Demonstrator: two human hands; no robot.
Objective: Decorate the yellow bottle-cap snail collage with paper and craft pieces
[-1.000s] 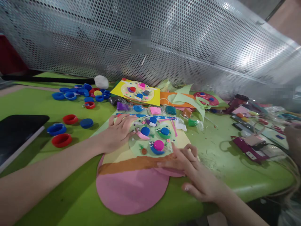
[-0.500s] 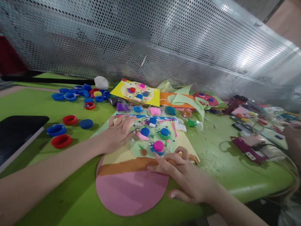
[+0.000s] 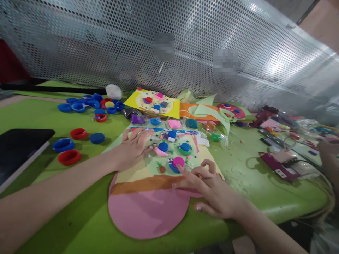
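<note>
A paper collage (image 3: 148, 169) lies on the green table, with a pale green round in its middle and a brown strip across its lower part. Bottle caps and modelling clay form small snail-like figures on the round. My left hand (image 3: 134, 146) rests flat on the collage's left side, fingers spread. My right hand (image 3: 209, 187) is over the lower right, its fingers apart, with the index fingertip at the magenta cap (image 3: 178, 162) of the lowest figure. Pink paper (image 3: 148, 215) with a rounded edge sticks out below the collage.
Red and blue bottle caps (image 3: 69, 157) are at left, beside a black tablet-like object (image 3: 23, 148). Clay packets (image 3: 174, 124) line the collage's far edge. Behind lies a yellow card (image 3: 173, 107). A maroon power strip (image 3: 278, 166) and another person's hand (image 3: 328, 151) are at right.
My right hand has shifted slightly right and up, bringing the index fingertip onto the magenta cap. My left hand stays nearly in place.
</note>
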